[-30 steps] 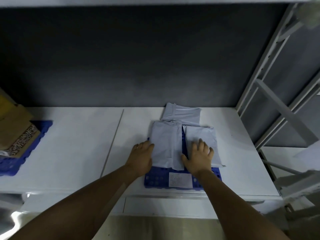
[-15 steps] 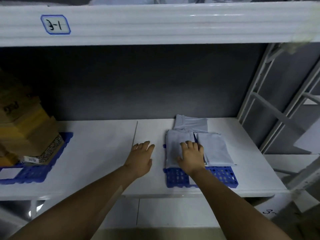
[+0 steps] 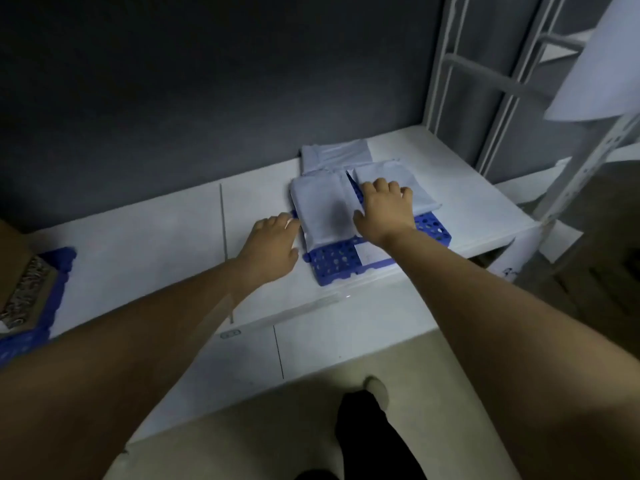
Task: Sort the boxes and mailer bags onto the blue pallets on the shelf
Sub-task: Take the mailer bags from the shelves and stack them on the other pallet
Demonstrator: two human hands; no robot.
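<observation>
Lying flat, fingers (image 3: pixel 382 186) of the right hand (image 3: pixel 382 211) close together on the right mailer bag (image 3: pixel 381 169) | left hand (image 3: pixel 273 245) fingers straight, tips touching the left mailer bag (image 3: pixel 322 213) at its left edge | both bags side by side on the blue pallet (image 3: pixel 332 263), third bag (image 3: pixel 337 154) just behind | pallet's at the near edge of the white shelf (image 3: pixel 138 244) | boxes (image 3: pixel 20 282) way off left

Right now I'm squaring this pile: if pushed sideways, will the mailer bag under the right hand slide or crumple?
Probably crumples some: the mailer bag looks soft, with puffy edges. Its smooth film would likely slip on the blue pallet. It lies thin under the right hand: likely light.
</observation>
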